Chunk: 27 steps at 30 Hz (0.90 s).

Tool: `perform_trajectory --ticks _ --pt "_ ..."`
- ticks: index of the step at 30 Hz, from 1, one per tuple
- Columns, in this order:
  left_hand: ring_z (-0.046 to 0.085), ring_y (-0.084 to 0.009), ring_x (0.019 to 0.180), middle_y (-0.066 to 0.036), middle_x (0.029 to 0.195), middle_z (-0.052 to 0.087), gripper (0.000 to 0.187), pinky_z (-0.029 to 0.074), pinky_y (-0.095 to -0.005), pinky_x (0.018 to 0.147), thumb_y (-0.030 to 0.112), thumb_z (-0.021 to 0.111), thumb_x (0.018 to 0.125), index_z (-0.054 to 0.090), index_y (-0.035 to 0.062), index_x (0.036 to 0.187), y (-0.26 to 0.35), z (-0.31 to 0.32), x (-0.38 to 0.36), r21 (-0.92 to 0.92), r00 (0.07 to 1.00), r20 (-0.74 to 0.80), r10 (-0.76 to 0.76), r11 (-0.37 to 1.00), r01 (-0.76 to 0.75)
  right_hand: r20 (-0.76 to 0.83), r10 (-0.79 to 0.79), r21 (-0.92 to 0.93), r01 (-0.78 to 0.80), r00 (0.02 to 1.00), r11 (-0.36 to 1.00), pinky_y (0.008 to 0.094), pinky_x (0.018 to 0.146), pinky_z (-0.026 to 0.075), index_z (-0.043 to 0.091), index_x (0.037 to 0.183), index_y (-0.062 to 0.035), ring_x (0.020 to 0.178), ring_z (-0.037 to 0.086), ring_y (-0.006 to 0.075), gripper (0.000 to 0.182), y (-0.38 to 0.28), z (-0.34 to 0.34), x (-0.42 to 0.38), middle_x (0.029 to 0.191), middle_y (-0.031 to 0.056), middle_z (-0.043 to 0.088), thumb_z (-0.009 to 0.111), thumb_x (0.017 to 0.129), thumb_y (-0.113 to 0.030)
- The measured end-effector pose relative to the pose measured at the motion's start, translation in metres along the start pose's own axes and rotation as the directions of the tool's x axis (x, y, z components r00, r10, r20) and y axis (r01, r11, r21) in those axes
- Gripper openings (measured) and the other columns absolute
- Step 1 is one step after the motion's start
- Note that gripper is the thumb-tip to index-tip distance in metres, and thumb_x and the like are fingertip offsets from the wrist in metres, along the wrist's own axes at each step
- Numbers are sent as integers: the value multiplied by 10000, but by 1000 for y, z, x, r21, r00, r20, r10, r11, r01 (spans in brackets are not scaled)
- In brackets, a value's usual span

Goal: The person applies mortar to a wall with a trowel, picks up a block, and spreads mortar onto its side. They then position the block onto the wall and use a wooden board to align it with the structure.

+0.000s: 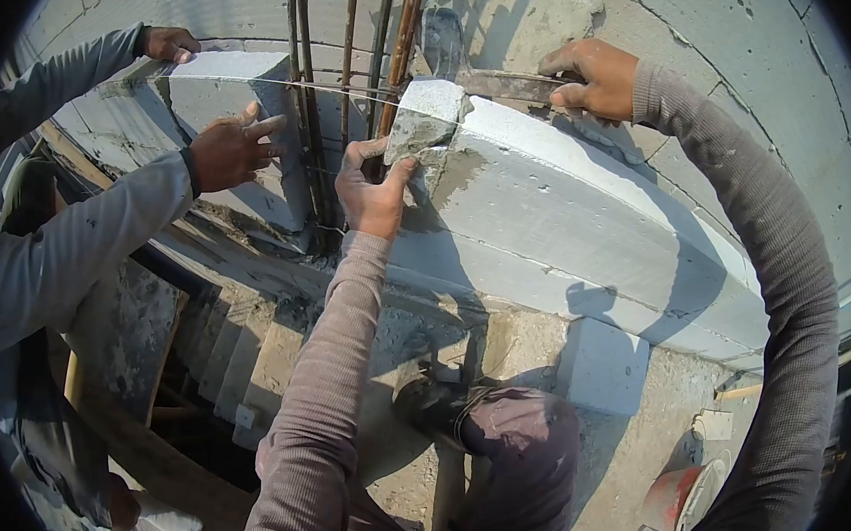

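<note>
At the end of the block wall, my left hand (373, 192) is closed on a small light block piece (431, 99), with thumb and fingers at its mortar-smeared end. Grey wet mortar (457, 173) marks the wall face just below. My right hand (595, 80) is closed round a trowel (512, 86) behind the wall top; its far end lies close to the block piece. A thin white string (349, 88) runs past the block piece. Several rusty steel bars (311, 106) stand upright in the gap left of my left hand.
A co-worker's hands (237, 148) are at another block wall (221, 94) on the left. A loose block (602, 367) sits on the floor by the wall, near my knee. A red and white bucket (677, 500) stands lower right. Steps (239, 352) drop away lower left.
</note>
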<state>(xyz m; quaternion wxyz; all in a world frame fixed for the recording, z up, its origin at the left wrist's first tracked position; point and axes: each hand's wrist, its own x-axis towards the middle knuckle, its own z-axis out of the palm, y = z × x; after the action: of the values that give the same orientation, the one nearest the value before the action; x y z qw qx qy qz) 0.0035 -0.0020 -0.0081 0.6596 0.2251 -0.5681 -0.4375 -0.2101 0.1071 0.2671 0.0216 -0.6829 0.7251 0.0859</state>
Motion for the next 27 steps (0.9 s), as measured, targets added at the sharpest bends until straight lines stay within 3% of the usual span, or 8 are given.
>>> perform_trajectory --ticks 1,3,8,18,20,23,27 --pt "657 -169 948 -92 1028 708 319 508 -322 918 53 841 775 650 28 1029 -1 0 2 15 1000 12 -11 1000 10 2 -1 2 1 1000 1000 346 627 608 591 1360 24 737 713 234 466 1 1 -2 1067 197 699 668 977 -230" --pt "652 -170 928 -84 997 703 313 506 -320 906 46 841 765 637 22 1002 1 0 4 35 1000 26 -18 999 17 -113 -141 -225 113 984 968 411 1006 509 632 1292 40 1117 626 355 486 2 6 -8 1248 247 614 668 959 -312" --pt "641 -235 888 -109 930 661 289 496 -338 890 25 811 754 608 2 958 -6 4 5 177 991 -18 135 976 -130 -138 -101 -104 87 985 991 406 1013 503 629 1292 48 1117 622 358 509 2 12 -14 1216 256 622 674 945 -322" --pt "645 -324 920 -164 961 655 276 489 -385 886 43 795 762 616 -23 961 2 7 1 169 990 -52 131 978 -120 -135 -59 -35 55 989 998 399 1032 494 627 1300 37 1131 622 367 534 -1 12 -18 1222 250 630 688 915 -328" --pt "644 -361 922 -185 967 655 292 490 -399 881 58 797 770 615 -20 985 11 4 1 333 995 -33 98 939 -81 -140 -75 -45 69 987 997 400 1024 498 624 1301 39 1127 625 367 535 2 13 -16 1216 250 632 688 914 -324" --pt "641 -374 927 -192 972 655 317 489 -410 885 51 794 771 614 -11 1024 11 5 0 262 999 -36 -2 965 11 -153 -81 -64 72 985 995 402 1010 504 630 1293 40 1114 630 367 523 0 14 -17 1210 249 638 693 912 -314" --pt "647 -363 940 -189 982 660 342 490 -403 897 67 795 795 615 -5 1076 8 9 -9 255 997 -74 19 967 0 -90 -17 8 18 996 1000 410 990 510 657 1252 52 1086 647 359 481 -11 8 -16 1174 265 664 703 909 -282"
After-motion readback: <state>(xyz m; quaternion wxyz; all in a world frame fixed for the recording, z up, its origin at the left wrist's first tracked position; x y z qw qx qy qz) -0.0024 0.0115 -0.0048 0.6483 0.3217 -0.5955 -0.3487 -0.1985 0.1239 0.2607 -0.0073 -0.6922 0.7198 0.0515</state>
